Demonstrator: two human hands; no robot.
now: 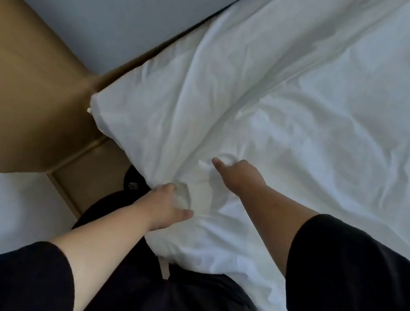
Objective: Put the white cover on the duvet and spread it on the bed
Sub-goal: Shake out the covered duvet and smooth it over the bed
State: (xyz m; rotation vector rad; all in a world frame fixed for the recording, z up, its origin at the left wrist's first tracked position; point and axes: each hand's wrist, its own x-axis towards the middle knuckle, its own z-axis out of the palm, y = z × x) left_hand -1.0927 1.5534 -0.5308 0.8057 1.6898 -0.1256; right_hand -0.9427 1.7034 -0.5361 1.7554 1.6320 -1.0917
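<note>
Head view, looking down. The bed (337, 302) fills the right and centre of the frame, carrying the duvet (318, 98) already inside its white cover (184, 113); the covered duvet runs with its long axis from lower centre to upper right, one corner pointing toward the tan floor (14, 83) at middle left. The step in hand appears to be spreading. The right hand (236, 173), just below centre, bunches a fold of cover in curled fingers; the left hand (170, 204), at lower centre, grips the near edge likewise. The next move probably calls for pulling both grips apart and outward to flatten the creases radiating between them.
</note>
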